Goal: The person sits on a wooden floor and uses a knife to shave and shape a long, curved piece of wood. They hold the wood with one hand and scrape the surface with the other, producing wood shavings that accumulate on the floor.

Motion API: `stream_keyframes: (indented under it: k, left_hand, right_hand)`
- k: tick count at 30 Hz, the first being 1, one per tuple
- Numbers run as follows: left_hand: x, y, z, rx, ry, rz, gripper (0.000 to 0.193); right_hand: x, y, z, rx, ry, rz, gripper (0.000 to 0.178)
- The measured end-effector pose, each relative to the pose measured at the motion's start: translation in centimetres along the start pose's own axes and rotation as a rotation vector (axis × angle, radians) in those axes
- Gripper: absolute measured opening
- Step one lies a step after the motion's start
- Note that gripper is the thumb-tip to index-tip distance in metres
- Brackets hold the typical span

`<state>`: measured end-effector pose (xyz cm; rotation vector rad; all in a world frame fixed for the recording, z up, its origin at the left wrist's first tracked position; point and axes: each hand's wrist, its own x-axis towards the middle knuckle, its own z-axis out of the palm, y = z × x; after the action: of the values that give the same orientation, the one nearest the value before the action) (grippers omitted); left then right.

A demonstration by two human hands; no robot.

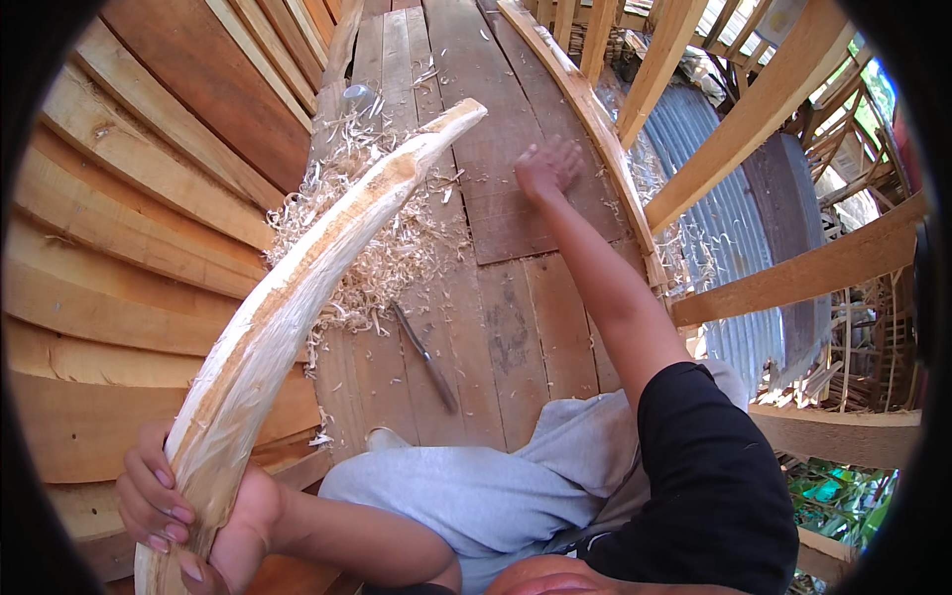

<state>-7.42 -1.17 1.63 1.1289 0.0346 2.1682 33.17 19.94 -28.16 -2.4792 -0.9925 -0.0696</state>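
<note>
A long, curved piece of pale, peeled wood (288, 278) slants up from the lower left, its narrow end pointing away from me. My left hand (203, 521) wraps round its thick lower end, fingers on one side and thumb on the other. Far ahead, my right hand (551, 169) rests on or just over a flat board (496, 213) on the plank floor, fingers spread and slightly smeared, holding nothing. Between my legs and a heap of curly wood shavings (397, 258) lies a knife (424, 357) with a dark, slim shape.
Stacked wooden boards (129, 248) form a wall on my left. A wooden rail (585, 109) and slanted posts (749, 114) edge the floor on the right, with corrugated metal sheeting (714, 228) beyond. A small clear container (358, 96) stands beside the shavings.
</note>
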Motion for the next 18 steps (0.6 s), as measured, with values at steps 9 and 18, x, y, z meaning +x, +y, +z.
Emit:
stream_keyframes:
  k: [9,18]
  left_hand:
    - [0.1,0.2,-0.4,0.007,-0.009,-0.015,0.031]
    - [-0.2,-0.5,0.6,0.010,0.045,-0.012,0.028]
  right_hand:
    - [-6.2,-6.1,0.7,-0.015,-0.311,-0.322,0.051]
    - [-4.9,-3.0,-0.9,0.187,-0.042,-0.452,0.030]
